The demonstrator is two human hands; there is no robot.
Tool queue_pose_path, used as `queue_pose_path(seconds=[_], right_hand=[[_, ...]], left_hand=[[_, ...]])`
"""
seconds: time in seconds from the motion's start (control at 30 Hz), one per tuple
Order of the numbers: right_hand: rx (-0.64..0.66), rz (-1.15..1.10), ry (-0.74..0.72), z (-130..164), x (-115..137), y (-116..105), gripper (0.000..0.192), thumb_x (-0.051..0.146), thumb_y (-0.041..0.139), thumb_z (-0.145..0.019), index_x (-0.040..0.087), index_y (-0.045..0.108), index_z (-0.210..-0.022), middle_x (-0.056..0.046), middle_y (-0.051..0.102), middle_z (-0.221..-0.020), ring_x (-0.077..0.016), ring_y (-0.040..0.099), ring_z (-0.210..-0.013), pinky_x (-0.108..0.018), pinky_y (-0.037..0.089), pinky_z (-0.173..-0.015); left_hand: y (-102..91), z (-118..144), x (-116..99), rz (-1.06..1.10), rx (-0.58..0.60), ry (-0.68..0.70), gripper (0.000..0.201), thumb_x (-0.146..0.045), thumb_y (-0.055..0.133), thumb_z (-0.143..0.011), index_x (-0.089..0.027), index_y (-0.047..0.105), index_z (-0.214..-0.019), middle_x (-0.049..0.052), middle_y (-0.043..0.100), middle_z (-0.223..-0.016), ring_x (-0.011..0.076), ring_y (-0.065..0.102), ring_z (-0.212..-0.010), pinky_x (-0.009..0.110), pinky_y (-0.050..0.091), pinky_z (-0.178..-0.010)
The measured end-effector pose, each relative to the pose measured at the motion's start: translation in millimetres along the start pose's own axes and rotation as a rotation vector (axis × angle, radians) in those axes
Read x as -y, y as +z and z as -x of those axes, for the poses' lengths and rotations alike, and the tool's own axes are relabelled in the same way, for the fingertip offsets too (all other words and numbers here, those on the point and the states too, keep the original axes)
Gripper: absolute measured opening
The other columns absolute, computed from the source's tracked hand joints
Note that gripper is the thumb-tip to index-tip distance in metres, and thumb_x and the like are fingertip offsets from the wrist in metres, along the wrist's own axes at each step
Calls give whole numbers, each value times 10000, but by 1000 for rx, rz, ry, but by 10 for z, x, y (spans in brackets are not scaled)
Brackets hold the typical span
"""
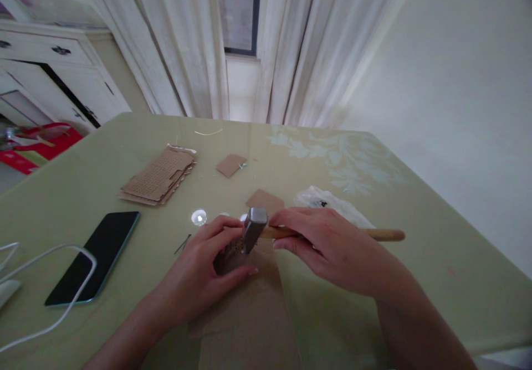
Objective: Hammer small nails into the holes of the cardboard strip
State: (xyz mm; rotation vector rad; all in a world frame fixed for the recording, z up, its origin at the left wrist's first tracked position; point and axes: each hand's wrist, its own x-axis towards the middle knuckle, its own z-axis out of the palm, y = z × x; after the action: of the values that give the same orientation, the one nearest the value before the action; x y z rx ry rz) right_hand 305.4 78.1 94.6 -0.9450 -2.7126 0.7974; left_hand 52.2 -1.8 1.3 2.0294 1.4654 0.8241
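Observation:
My right hand (320,237) grips the wooden handle of a hammer (382,235) near its head. The metal hammer head (255,229) is over a small piece of perforated cardboard (230,253), partly hidden by my fingers. Whether the head touches it I cannot tell. My left hand (211,259) curves around that piece, fingers on its far side and thumb on the near side, holding it down. Beneath lies a larger brown cardboard sheet (253,320), reaching to the bottom of the view.
A stack of perforated cardboard (158,176) lies at the back left. Two small cardboard squares (231,165) and a clear plastic bag (332,201) are beyond my hands. Thin dark pins or nails (182,243) lie by my left hand. A phone (95,259) and white cable (89,256) are at left.

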Motion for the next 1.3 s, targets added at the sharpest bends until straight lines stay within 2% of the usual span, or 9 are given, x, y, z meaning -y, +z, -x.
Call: queue_pose_path(seconds=[0.27, 0.37, 0.47, 0.57, 0.67, 0.77, 0.97, 1.17, 1.3], right_hand=[[30, 33, 1, -9, 11, -1, 117, 190, 625, -1074, 228, 719, -1132, -44, 785, -1049, -236, 715, -954, -334, 444, -827], [42, 44, 3, 15, 2, -10, 105, 200, 633, -1071, 225, 730, -1101, -48, 787, -1011, -233, 717, -923, -331, 448, -809], [15, 42, 6, 45, -20, -38, 111, 245, 624, -1092, 232, 733, -1110, -47, 785, -988, -227, 710, -887, -333, 445, -789], [-17, 30, 2, 56, -44, -69, 143, 273, 596, -1115, 235, 731, -1139, -51, 781, -992, -230, 704, -889, -339, 447, -790], [-24, 42, -11, 37, -66, -68, 139, 288, 599, -1116, 234, 728, -1111, -46, 776, -981, -231, 700, -880, -337, 441, -784], [-9, 59, -4, 9, -78, -42, 136, 289, 601, -1115, 235, 725, -1100, -40, 777, -975, -230, 700, -870, -337, 430, -777], [-3, 58, 0, 12, -76, -55, 121, 255, 604, -1100, 241, 724, -1107, -32, 773, -972, -232, 699, -872, -333, 420, -768], [-24, 77, 14, 51, -105, -105, 113, 267, 603, -1103, 232, 710, -1111, -36, 765, -971, -228, 693, -873, -333, 427, -784], [-59, 78, 16, 78, -127, -144, 116, 275, 610, -1103, 240, 714, -1141, -34, 771, -982, -225, 695, -888, -326, 424, -794]], left_hand=[[34, -9, -19, 9, -9, 1, 317, -357, 839, -917, -304, 738, -1213, 55, 675, -1283, 251, 669, -1149, 364, 571, -993], [-32, -11, -23, 16, -22, 17, 362, -379, 830, -925, -310, 728, -1265, 63, 675, -1305, 240, 685, -1108, 332, 593, -912], [-262, 29, 71, -15, -172, -23, 376, -463, 743, -986, -301, 701, -1322, 74, 695, -1285, 220, 693, -1011, 299, 586, -782], [-540, 131, 292, -167, -375, -188, 325, -550, 673, -1006, -275, 728, -1170, 33, 736, -988, 191, 654, -788, 287, 522, -677], [-642, 263, 547, -335, -260, -393, 366, -614, 622, -984, -271, 747, -1010, 16, 720, -796, 218, 661, -700, 318, 478, -647], [-531, 367, 734, -385, -105, -509, 341, -555, 588, -962, -245, 729, -949, 48, 758, -840, 256, 716, -740, 349, 487, -675], [-277, 379, 883, -504, -34, -472, 280, -390, 428, -1019, -226, 627, -910, 98, 742, -938, 278, 723, -854, 382, 500, -752], [-317, 216, 756, -586, -102, -385, 262, -369, 399, -1031, -228, 556, -876, 105, 692, -888, 294, 695, -839, 414, 516, -787], [-408, 61, 343, -286, -228, -285, 292, -471, 523, -1053, -219, 664, -1096, 57, 738, -940, 235, 684, -811, 345, 517, -729]])
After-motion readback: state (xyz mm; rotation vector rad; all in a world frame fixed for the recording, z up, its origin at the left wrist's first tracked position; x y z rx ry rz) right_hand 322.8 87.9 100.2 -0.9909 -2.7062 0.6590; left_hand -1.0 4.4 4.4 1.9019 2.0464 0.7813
